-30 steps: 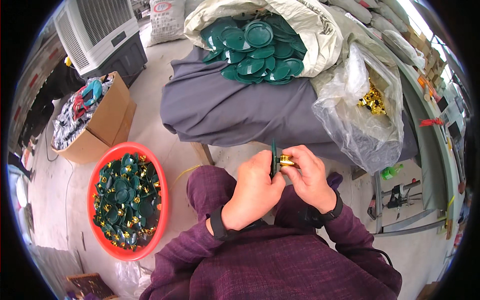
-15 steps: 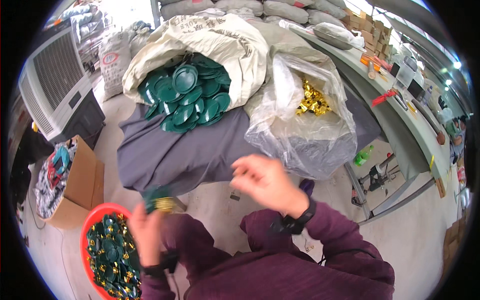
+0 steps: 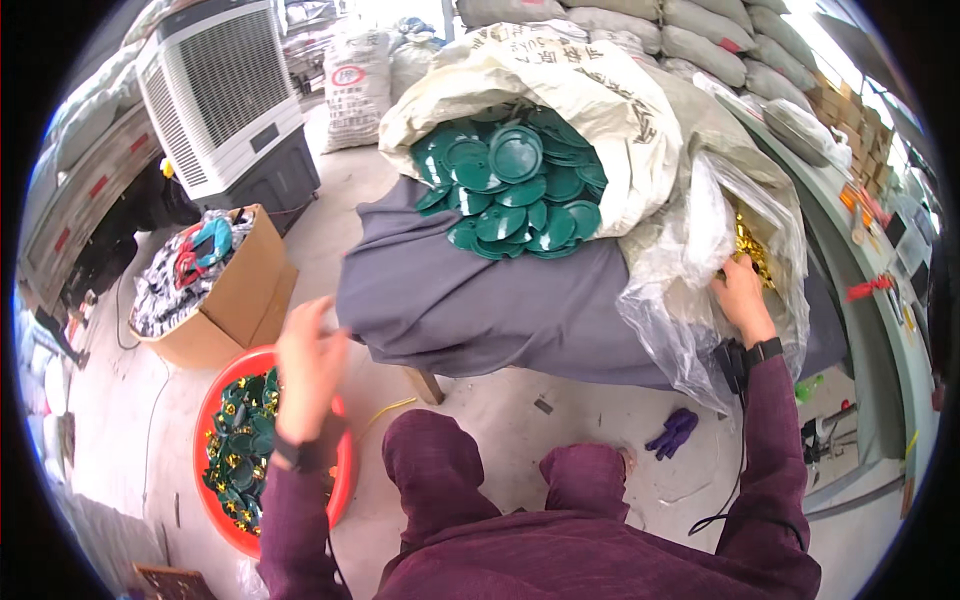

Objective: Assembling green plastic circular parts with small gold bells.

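Note:
My left hand [image 3: 308,360] hangs over the right rim of a red basin [image 3: 346,470], fingers apart and nothing visible in them. The basin holds many green discs with gold pieces [image 3: 238,465]. Reaching into a clear plastic bag [image 3: 655,310] on the right, my right hand [image 3: 742,298] has its fingers bent in on shiny gold pieces [image 3: 752,250]; its fingertips are partly hidden. Left of that bag, a pile of round green plastic discs [image 3: 515,155] spills from a cream woven sack [image 3: 620,105] onto a dark grey cloth [image 3: 480,310].
At the left stand a cardboard box [image 3: 240,290] of fabric scraps and an air cooler [image 3: 220,100]. A long workbench [image 3: 850,190] with tools runs along the right. A purple glove [image 3: 672,433] lies on the floor. Full sacks [image 3: 700,40] are stacked behind.
My left hand has let go of a green disc with a gold part, near the basin. My right hand has moved right and forward into the bag. The view has swung left.

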Demonstrator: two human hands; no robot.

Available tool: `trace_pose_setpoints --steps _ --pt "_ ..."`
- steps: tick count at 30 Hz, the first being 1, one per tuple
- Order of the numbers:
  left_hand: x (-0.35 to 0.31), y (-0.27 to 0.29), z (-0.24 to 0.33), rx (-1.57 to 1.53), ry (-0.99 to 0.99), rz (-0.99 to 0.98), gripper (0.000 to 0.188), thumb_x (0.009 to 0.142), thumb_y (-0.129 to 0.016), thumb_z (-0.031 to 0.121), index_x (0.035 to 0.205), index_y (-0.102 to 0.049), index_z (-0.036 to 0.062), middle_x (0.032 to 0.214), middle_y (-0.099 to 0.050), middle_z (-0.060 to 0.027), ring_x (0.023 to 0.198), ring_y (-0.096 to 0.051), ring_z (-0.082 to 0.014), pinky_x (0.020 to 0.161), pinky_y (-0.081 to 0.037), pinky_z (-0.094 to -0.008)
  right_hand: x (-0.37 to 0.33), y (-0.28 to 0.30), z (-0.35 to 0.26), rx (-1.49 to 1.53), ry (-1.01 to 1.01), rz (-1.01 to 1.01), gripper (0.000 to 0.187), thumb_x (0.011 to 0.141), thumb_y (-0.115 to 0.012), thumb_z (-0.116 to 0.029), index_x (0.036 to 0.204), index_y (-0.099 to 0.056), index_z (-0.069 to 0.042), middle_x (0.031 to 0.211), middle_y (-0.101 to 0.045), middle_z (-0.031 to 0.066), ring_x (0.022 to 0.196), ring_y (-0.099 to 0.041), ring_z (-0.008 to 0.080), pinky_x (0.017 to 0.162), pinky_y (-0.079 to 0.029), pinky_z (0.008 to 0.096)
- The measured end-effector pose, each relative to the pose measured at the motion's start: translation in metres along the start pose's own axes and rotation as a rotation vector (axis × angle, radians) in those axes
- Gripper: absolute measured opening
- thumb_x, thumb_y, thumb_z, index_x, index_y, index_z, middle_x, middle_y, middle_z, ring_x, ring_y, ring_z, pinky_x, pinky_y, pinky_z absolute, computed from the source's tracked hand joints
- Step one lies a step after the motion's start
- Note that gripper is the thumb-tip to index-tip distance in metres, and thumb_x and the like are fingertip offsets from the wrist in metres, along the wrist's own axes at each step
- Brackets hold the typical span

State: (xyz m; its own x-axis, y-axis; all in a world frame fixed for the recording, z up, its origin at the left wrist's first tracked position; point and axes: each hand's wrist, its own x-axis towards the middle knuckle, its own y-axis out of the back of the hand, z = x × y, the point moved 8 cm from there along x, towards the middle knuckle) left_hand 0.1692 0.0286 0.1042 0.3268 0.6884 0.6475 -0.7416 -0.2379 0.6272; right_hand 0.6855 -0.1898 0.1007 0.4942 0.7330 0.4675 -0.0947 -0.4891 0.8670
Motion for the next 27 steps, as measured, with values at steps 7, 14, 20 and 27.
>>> trace_pose_setpoints --steps 7,14,20,27 --pt "0.098 -0.119 0.060 -0.006 0.007 -0.408 0.031 0.079 -0.056 0.027 0.093 -0.063 -0.0006 0.078 -0.062 -0.0228 0.079 -0.062 -0.0366 0.069 -0.049 -0.0441 0.017 -0.037 -0.018 0.036 0.141 0.018 0.026 0.072 -0.055 -0.002 0.098 -0.057 0.001 0.089 -0.058 0.0213 0.084 -0.056 0.0381 0.072 -0.045 0.0434" --pt "0.127 -0.195 0.077 -0.015 0.175 -0.472 0.033 0.069 -0.065 0.025 0.094 -0.068 0.0034 0.103 -0.064 -0.0139 0.105 -0.055 -0.0314 0.091 -0.043 -0.0384 0.006 -0.035 0.059 0.127 0.227 -0.081 0.037 0.078 -0.053 0.002 0.115 -0.052 0.005 0.105 -0.058 0.0231 0.098 -0.055 0.0352 0.087 -0.041 0.0368" --pt "0.127 -0.175 0.063 -0.026 0.280 -0.262 0.030 0.067 -0.062 0.014 0.093 -0.066 -0.0006 0.104 -0.062 -0.0168 0.103 -0.055 -0.0333 0.082 -0.048 -0.0408 0.002 -0.012 0.018 0.049 0.323 -0.190 0.014 0.065 -0.055 0.001 0.077 -0.050 0.003 0.072 -0.051 0.0204 0.071 -0.049 0.0362 0.066 -0.039 0.0402" --pt "0.093 -0.147 0.060 -0.498 0.138 -0.293 0.020 0.068 -0.058 0.009 0.083 -0.061 -0.0032 0.071 -0.063 -0.0170 0.056 -0.063 -0.0243 0.053 -0.050 -0.0357 -0.011 0.013 -0.025 0.070 0.202 -0.010 0.010 0.063 -0.058 0.002 0.070 -0.050 0.000 0.064 -0.053 0.0164 0.063 -0.054 0.0330 0.058 -0.042 0.0385"
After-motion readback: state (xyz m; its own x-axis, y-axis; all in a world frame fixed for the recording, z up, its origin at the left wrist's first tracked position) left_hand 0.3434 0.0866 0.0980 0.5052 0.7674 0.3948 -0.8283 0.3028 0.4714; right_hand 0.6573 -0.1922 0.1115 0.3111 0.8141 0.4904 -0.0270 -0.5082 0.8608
